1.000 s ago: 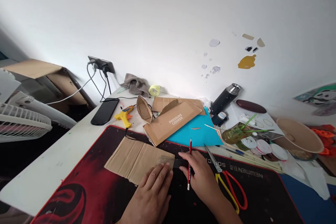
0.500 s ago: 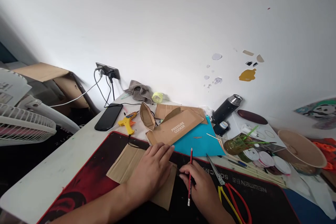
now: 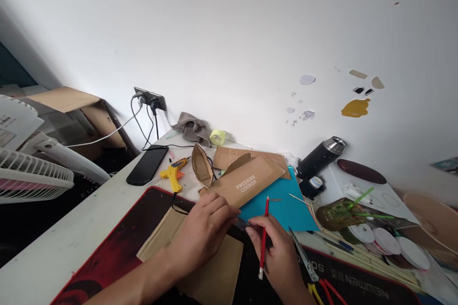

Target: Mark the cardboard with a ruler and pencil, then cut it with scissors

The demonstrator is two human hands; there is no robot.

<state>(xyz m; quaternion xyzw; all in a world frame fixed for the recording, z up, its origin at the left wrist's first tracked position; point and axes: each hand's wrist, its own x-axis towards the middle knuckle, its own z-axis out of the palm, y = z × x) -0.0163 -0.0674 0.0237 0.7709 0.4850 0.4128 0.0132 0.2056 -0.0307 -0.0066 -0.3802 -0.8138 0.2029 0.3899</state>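
My left hand [image 3: 205,228] is closed above a folded piece of brown cardboard [image 3: 222,271], its fingers bent together. Between its fingertips and my right hand shows a small, bluish, see-through strip [image 3: 239,222], too hidden to name. In my right hand [image 3: 277,248] a red pencil [image 3: 264,240] is held, tip pointing away and eraser end toward me. The thumb and forefinger of that hand come close to the strip. Scissors [image 3: 304,257] with red and yellow handles lie just right of my right hand. The cardboard rests on a black and red mat [image 3: 121,233].
Behind the hands lie a cardboard strip marked PRESSURE COOKER [image 3: 246,183], a blue sheet [image 3: 286,209] and a yellow glue gun [image 3: 173,175]. A phone [image 3: 147,165] is at left. A black flask [image 3: 322,157], a jar [image 3: 332,214] and several lidded pots stand right. A fan [image 3: 32,171] stands far left.
My right hand, still with the pencil, has come nearer my left fingertips. A see-through strip now shows between the hands. The cardboard is slightly shifted, and the camera view has turned a little.
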